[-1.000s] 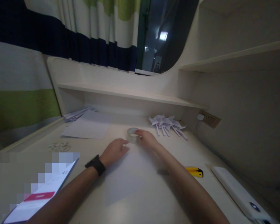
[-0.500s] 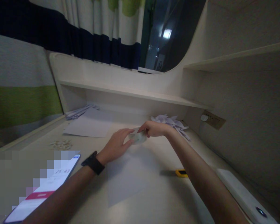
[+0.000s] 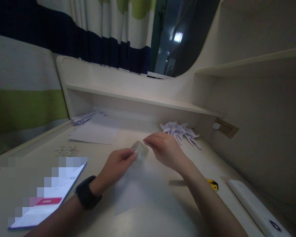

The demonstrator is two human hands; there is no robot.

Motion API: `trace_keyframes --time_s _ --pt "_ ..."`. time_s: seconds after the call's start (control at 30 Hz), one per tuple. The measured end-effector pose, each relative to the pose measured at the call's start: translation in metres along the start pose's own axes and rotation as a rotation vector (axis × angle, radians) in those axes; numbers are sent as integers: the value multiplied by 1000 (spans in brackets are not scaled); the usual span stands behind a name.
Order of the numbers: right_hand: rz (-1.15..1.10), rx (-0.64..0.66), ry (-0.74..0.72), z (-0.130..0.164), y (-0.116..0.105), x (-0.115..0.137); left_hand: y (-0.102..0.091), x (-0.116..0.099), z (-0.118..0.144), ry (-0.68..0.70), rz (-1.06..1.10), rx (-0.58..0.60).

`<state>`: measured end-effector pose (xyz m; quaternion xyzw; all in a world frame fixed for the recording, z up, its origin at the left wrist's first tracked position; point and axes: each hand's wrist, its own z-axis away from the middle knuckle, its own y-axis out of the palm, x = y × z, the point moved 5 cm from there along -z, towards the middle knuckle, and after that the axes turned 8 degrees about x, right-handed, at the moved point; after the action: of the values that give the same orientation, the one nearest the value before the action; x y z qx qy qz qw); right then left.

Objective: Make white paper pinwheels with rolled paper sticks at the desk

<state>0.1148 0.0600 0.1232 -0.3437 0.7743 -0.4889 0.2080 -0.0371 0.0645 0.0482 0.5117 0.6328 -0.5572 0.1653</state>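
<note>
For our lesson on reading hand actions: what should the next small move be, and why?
Perhaps the right hand should draw gently away from the translucent round tape roll: the left hand grips that roll, and the right fingertips are pinched near its edge. Blur hides whether they hold tape.

The left hand (image 3: 120, 163) grips a tape roll (image 3: 141, 154) — the right hand (image 3: 164, 148), pinched, hovers just beside it

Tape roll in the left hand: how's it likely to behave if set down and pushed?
The tape roll probably won't squash: no obvious dent shows where the left hand pinches it. Its rounded outer wall suggests it could roll on edge; lying flat, its wide ring should resist tipping.
</note>
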Motion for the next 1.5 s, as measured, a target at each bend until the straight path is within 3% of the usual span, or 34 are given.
trace_keyframes --time_s 0.13,0.27,0.43,1.07,1.27,1.5 --pt "227 74 -42 2 18 11 4 -1 7 31 -210 -144" --pt "280 97 -26 -1 24 11 5 -3 14 75 -403 -288" --pt "311 99 -56 -2 27 16 4 -5 16 103 -480 -347" --pt "490 116 -133 0 44 32 8 -13 14 71 -515 -202" --pt "386 108 -111 0 39 27 11 -10 14 3 -484 -163" --pt "60 92 9 1 30 3 10 -8 11 -45 -229 -110"
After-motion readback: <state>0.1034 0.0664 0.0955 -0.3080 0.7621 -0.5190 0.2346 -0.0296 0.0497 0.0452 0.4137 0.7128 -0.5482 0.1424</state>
